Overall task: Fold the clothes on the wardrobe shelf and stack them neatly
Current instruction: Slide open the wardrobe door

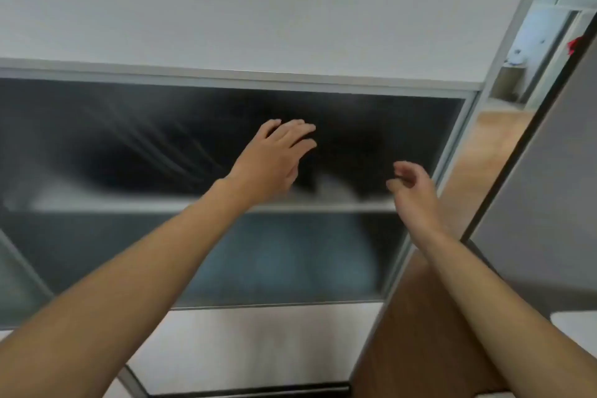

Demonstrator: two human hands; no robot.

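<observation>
The frame is blurred by motion. Both my arms reach up toward a dark wardrobe opening. My left hand has its fingers spread and straight in front of the dark upper compartment, holding nothing. My right hand is lower and to the right, fingers loosely curled, also empty. A pale shelf board crosses the opening. On it, between my hands, lies a blurred pale cloth. Below the shelf a bluish mass of fabric shows dimly.
A white panel spans above the opening. A metal frame post bounds the wardrobe on the right, with wooden floor beyond and a grey door panel at far right. A white drawer front sits below.
</observation>
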